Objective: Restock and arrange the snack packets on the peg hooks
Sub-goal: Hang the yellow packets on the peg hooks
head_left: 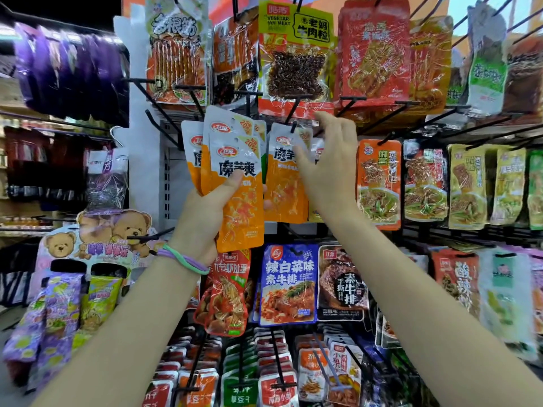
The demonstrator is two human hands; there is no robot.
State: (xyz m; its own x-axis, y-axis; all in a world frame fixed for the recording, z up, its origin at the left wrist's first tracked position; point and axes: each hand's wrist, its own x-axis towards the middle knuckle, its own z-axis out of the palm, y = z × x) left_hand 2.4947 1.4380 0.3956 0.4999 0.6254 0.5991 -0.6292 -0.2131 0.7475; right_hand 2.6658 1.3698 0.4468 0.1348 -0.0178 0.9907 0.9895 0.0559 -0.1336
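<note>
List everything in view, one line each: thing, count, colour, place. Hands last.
held packets: about three, orange and white, fanned in the left grip
hung packets: at least two, orange and white, on the middle peg hook
peg hook: one, black, above the hung packets
yellow-label packet: one, yellow and red, top row centre
blue packet: one, blue, lower row centre
bear display: one, pastel card, lower left
wristbands: two, green and purple, left wrist
left hand: grips the held packets
right hand: fingers spread at the hung packets; whether it pinches one is unclear
</note>
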